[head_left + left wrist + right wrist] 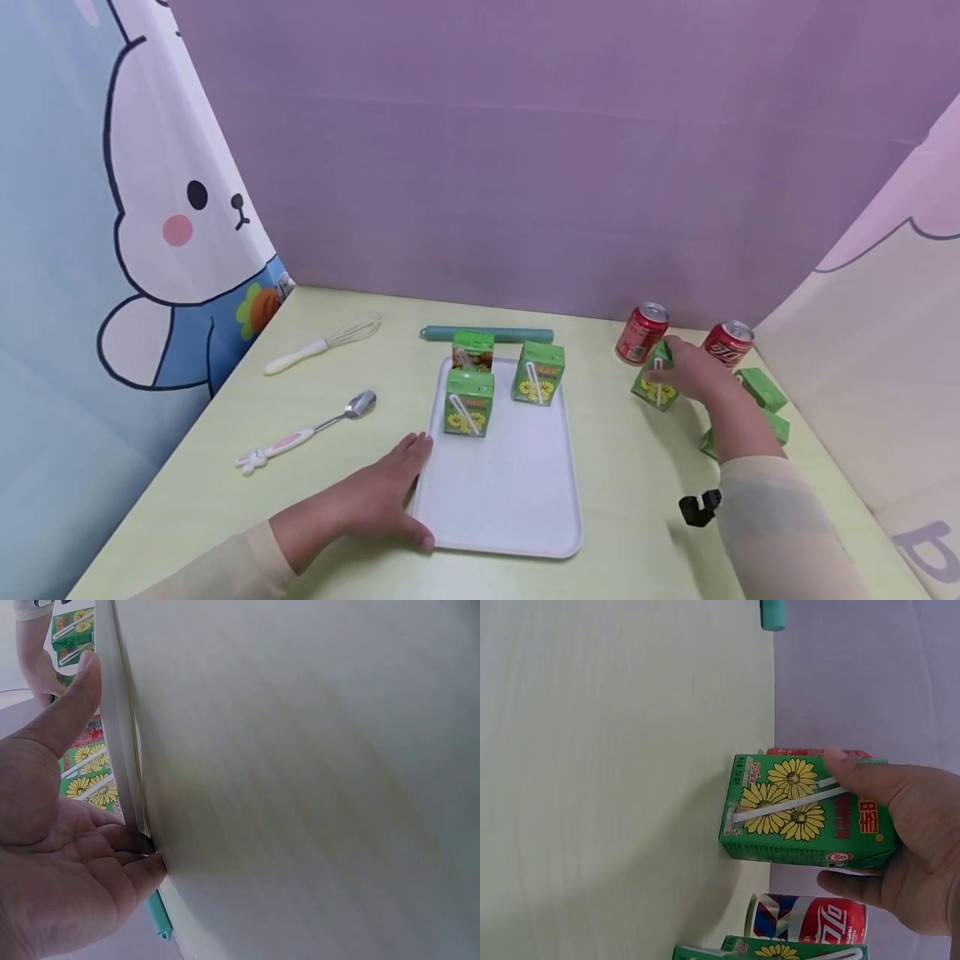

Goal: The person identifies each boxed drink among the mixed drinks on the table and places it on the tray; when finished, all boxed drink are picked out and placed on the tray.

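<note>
My right hand (697, 371) grips a green drink carton (795, 806) by its top, thumb on the straw side; yellow flowers and a white straw show on its front. The carton is tilted, close over the table at the right. At the left edge of a white tray (502, 492), my left hand (378, 496) rests with thumb spread toward the near corner and fingertips at the rim. Three similar cartons stand on the tray: one at the middle left (468, 404), one at the right (538, 375), and one at the back left (472, 346), partly hidden.
Two red soda cans, one at the left (642, 333) and one at the right (727, 342), stand behind my right hand. More green cartons (762, 389) lie beside that forearm. A whisk (296, 357) and spoon (307, 435) lie left; a teal rod (517, 335) lies behind the tray.
</note>
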Tool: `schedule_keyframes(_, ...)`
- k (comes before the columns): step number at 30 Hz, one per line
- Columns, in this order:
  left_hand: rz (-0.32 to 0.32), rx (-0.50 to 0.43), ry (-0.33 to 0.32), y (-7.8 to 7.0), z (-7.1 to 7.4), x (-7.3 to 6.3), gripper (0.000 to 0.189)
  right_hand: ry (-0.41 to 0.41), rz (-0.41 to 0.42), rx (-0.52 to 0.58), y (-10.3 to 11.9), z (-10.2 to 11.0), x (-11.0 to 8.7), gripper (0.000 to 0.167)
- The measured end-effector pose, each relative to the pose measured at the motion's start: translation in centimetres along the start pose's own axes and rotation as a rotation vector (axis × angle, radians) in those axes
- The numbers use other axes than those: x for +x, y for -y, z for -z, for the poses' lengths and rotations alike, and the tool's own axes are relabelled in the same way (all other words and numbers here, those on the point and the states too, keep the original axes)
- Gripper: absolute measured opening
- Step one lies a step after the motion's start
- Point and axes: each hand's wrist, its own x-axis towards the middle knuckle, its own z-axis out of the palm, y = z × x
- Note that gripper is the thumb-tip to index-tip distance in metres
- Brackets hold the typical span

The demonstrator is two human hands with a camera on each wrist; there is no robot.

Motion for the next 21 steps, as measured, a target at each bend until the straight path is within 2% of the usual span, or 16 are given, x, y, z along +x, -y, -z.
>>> schedule_keyframes(11,0.000,0.008,0.011,-0.1,0.3,0.0,0.132,-0.040,0.027,-0.043,0.5,0.2,-0.8,0.093)
schedule_keyframes(18,0.005,0.003,0.017,0.0,0.2,0.1,0.133,-0.062,0.125,-0.105,3.3,0.7,-1.9,0.085)
schedule_keyframes(21,0.003,0.003,0.015,0.0,0.1,0.1,0.133,-0.069,0.145,-0.105,5.1,1.1,-2.7,0.076)
